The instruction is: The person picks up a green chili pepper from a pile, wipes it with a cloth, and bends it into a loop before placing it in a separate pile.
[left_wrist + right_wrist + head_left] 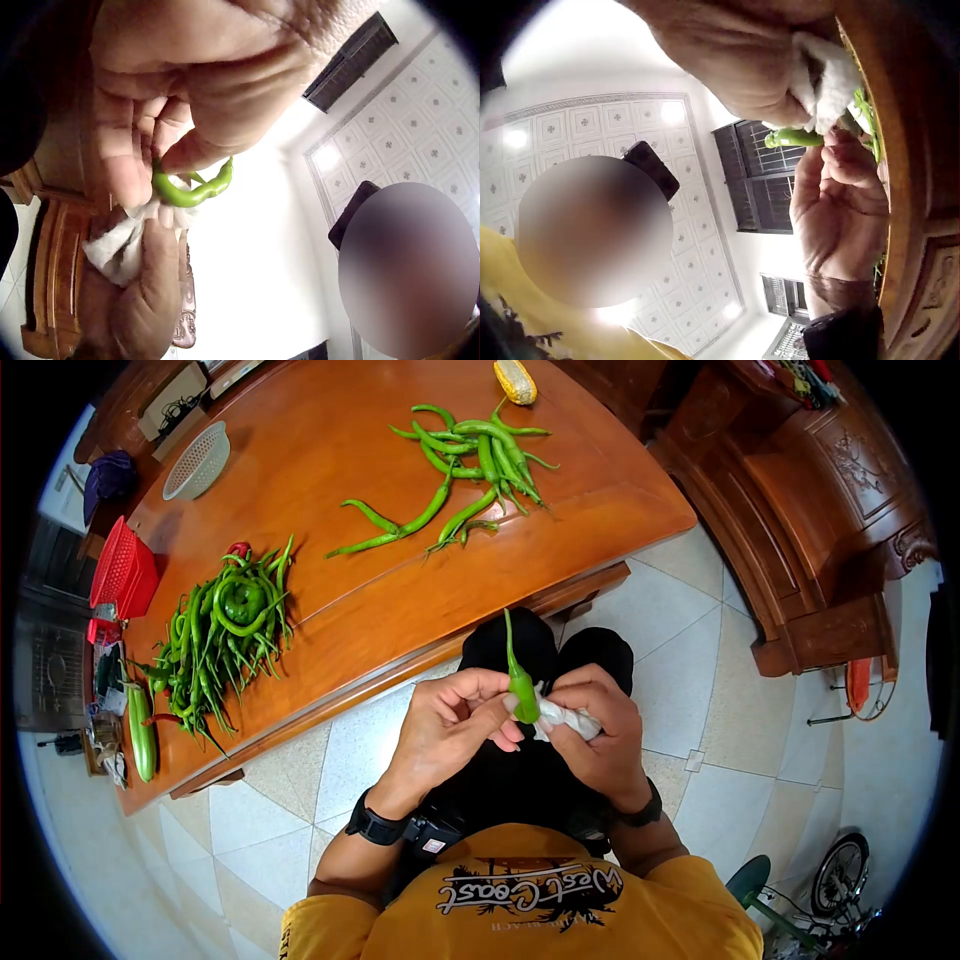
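In the head view, a green chili pepper (523, 700) with a long stem pointing toward the table is held over the lap. My left hand (440, 735) pinches it between thumb and fingers. My right hand (608, 745) grips a crumpled white cloth or tissue (580, 722) right against the pepper's side. The left wrist view shows the pepper's curved green body (199, 196) below the left thumb, beside the white wad (120, 255). From the right wrist, the wad (832, 82) bunches out of the right fingers, partly covering the pepper (795, 137).
Loose green chilies (490, 450) lie across the wooden table (330, 600), near a corn cob (516, 380). A denser chili pile (225, 625) sits at the left, with a red basket (128, 572), a pale basket (198, 462) and a long green vegetable (142, 730) around it. A carved wooden bench (800, 520) stands right.
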`<state>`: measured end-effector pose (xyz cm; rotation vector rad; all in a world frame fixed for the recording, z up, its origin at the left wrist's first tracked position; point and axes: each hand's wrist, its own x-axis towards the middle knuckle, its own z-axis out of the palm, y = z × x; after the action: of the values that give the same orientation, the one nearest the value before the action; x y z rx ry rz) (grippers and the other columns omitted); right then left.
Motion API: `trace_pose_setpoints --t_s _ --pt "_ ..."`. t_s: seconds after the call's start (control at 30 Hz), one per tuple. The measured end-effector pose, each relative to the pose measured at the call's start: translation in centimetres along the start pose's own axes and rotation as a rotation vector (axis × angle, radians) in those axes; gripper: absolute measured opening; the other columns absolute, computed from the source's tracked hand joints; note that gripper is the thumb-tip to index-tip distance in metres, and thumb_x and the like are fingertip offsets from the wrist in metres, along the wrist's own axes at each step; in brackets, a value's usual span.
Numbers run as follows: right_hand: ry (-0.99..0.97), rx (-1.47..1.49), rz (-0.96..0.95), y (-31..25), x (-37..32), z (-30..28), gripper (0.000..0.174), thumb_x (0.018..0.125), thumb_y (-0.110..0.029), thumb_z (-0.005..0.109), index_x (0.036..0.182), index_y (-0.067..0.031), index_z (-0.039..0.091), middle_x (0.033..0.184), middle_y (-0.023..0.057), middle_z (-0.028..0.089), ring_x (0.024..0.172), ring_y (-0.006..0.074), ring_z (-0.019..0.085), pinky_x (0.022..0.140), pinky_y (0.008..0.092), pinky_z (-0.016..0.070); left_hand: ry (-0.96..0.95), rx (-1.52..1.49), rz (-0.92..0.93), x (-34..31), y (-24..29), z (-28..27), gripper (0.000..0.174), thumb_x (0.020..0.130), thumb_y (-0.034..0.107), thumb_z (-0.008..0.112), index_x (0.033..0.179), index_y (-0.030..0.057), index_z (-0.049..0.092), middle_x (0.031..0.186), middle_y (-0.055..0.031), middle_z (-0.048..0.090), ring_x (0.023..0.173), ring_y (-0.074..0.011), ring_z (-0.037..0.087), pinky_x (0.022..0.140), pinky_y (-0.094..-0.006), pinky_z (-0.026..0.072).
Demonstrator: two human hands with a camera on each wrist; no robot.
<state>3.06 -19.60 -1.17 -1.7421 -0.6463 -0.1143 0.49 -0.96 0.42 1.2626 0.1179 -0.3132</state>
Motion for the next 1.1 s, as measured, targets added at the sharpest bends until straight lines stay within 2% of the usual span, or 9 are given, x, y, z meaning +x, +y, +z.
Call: trace_pose_setpoints --t_s 0.13,0.43,0.57,0.8,0.9,1.1 --pt "0.025 0.074 0.018 -0.2 0.0 0.2 0.017 0.070 0.004 0.065 0.085 0.0002 0.060 0.086 0.0118 0.060 0.072 0.0184 0.057 0.063 0.0265 0.0448 0.055 0.004 -0.027 0.4 0.0 0.0 0.012 0.090 -0.001 0.054 0.098 -0.0058 0.062 0.082 -0.0076 0.066 0.065 -0.0104 0.064 0.059 -0.0220 0.0538" --pt "0.176 -0.008 -0.070 0.3 0.6 -0.7 0.019 0.069 0.005 0.066 0.086 -0.0003 0.058 0.089 0.0108 0.058 0.073 0.0151 0.055 0.064 0.0246 0.0441 0.104 0.152 -0.053 0.7 -0.8 0.5 0.006 0.086 0.002 0.063 0.089 -0.0034 0.062 0.075 -0.0052 0.065 0.061 -0.0072 0.062 0.055 -0.0202 0.0533" --pt "0.156 -0.033 -0.058 0.9 0.3 -0.6 0.022 0.069 0.004 0.069 0.087 -0.0015 0.058 0.089 0.0100 0.058 0.074 0.0151 0.055 0.064 0.0245 0.0443 0.105 0.110 -0.066 0.6 -0.4 0.7 0.005 0.087 0.002 0.062 0.087 -0.0027 0.061 0.075 -0.0056 0.065 0.060 -0.0079 0.062 0.054 -0.0204 0.0532" --pt "0.052 -0.001 -0.017 0.9 -0.4 0.1 0.022 0.070 0.004 0.069 0.087 -0.0029 0.058 0.088 0.0116 0.059 0.075 0.0208 0.058 0.066 0.0275 0.0459 0.117 0.031 -0.057 0.8 -0.3 0.0 0.006 0.088 0.003 0.061 0.090 -0.0024 0.059 0.075 -0.0073 0.065 0.061 -0.0101 0.064 0.054 -0.0210 0.0536" --pt "0.035 -0.021 -0.044 1.0 -0.4 -0.1 0.026 0.068 0.007 0.069 0.090 -0.0029 0.058 0.091 0.0116 0.059 0.075 0.0219 0.060 0.066 0.0271 0.0472 0.121 0.027 -0.047 0.7 -0.4 0.0 0.007 0.087 0.003 0.063 0.089 -0.0022 0.059 0.075 -0.0072 0.065 0.060 -0.0099 0.064 0.054 -0.0207 0.0535" --pt "0.188 -0.089 -0.055 0.5 0.3 -0.8 0.021 0.071 0.004 0.069 0.087 -0.0019 0.057 0.091 0.0108 0.057 0.076 0.0167 0.056 0.066 0.0252 0.0436 0.076 0.124 -0.044 0.4 -0.6 0.4 0.008 0.085 0.004 0.066 0.085 -0.0013 0.060 0.074 -0.0051 0.064 0.060 -0.0073 0.062 0.054 -0.0194 0.0533"
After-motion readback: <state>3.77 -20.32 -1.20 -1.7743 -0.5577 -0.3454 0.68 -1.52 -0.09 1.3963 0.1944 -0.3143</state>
